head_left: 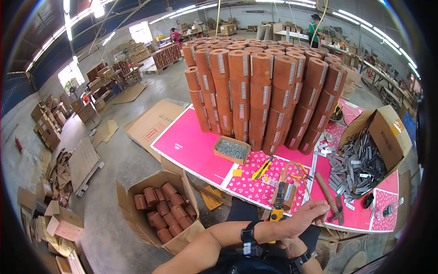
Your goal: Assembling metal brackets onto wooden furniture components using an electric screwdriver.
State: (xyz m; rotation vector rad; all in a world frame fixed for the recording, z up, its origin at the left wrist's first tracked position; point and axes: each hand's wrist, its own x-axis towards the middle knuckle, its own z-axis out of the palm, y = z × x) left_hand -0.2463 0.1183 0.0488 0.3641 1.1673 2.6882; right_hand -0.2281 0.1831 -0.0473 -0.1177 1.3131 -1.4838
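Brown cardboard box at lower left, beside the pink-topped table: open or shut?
Open: no flap covers the brown cardboard box, and the reddish-brown cylinders inside are visible.

To the left I see a flat wooden pallet (83, 160) on the grey floor (114, 153), beside crumpled cardboard (62, 172). Farther back I make out a person in red (176, 36) and a person in green (312, 29), with tube lights (355, 18) overhead.

Stacked cylinders (267, 98) stand on the table (182, 148) behind the power tool (277, 214), tray (228, 158) and pliers (261, 169), left of the carton (393, 134).
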